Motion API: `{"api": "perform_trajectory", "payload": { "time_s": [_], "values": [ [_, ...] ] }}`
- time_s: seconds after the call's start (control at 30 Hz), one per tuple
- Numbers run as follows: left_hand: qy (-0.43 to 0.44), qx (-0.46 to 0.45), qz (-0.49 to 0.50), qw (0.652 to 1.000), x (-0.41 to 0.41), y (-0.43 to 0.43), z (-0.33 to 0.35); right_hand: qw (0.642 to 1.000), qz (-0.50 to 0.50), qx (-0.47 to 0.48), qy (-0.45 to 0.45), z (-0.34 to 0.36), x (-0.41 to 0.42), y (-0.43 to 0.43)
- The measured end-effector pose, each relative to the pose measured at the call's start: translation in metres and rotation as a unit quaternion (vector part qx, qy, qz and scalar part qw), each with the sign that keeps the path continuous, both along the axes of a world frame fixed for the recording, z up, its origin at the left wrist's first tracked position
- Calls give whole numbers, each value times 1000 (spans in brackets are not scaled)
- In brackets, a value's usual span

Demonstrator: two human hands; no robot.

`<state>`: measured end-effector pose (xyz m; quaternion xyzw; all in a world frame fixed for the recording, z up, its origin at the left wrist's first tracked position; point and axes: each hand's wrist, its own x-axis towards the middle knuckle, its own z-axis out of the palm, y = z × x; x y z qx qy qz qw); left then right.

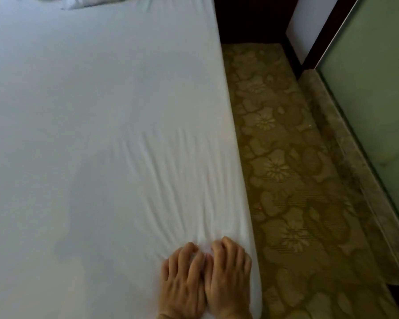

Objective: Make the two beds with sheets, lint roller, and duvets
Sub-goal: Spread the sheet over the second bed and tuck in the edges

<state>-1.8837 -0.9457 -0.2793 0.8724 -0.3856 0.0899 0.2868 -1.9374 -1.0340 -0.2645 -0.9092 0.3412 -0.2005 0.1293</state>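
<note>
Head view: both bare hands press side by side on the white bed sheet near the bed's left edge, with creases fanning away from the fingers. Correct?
Not quite. The head view shows the left hand and right hand on the white bed sheet near the bed's right edge, beside the floral patterned carpet. The rest holds: side by side, creases fanning away from the fingers.

- White cloth sheet point(90, 134): matt and smooth across most of the bed, rucked into fine ridges near the lower right corner.
- Carpet point(286, 180): olive pile with a paler woven flower pattern, dull finish.
- Stone sill point(346, 143): mottled grey, faintly polished.
- Frosted panel point(378, 88): pale green, smooth, satin sheen.
- Dark frame point(316, 42): wood-like, low gloss.
</note>
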Motion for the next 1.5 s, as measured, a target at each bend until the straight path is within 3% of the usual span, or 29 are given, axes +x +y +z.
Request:
{"api": "perform_trajectory", "payload": {
  "time_s": [0.23, 0.3, 0.37, 0.47, 0.57, 0.63, 0.8, 0.97, 1.07, 1.17, 1.27, 1.4, 1.5],
  "values": [
    [-32, 51, 42, 997, 3, -3, 9, 998, 6, 57, -2, 11, 2, -2],
    [-16, 81, 76, 994, -2, -6, 23, 985, 25, 168, 16, 27, 3, -6],
    [41, 118, 112, 986, -5, -22, 44, 945, 82, 307, 78, 25, -8, -23],
    [117, 137, 138, 974, 10, -79, 71, 944, 93, 313, 43, 12, -18, -80],
    [176, 100, 226, 953, 32, -175, 94, 916, 177, 329, 143, 70, -18, -191],
    [213, 85, 279, 933, 44, -237, 104, 926, 141, 316, 150, 102, -3, -254],
    [218, 75, 296, 927, 76, -307, 111, 907, 138, 352, 185, 125, 62, -381],
    [288, 97, 400, 865, 98, -326, 95, 880, 200, 377, 210, 118, 110, -416],
    [289, 105, 395, 866, 114, -341, 91, 840, 258, 405, 251, 119, 141, -422],
    [278, 51, 406, 869, 146, -357, 93, 825, 286, 405, 272, 124, 182, -441],
    [259, 32, 488, 833, 177, -378, 93, 823, 332, 365, 281, 125, 222, -468],
    [315, -18, 495, 810, 187, -403, 88, 828, 351, 335, 280, 120, 254, -497],
    [367, -63, 503, 780, 171, -419, 89, 807, 388, 324, 305, 117, 273, -505]
  ]
}}
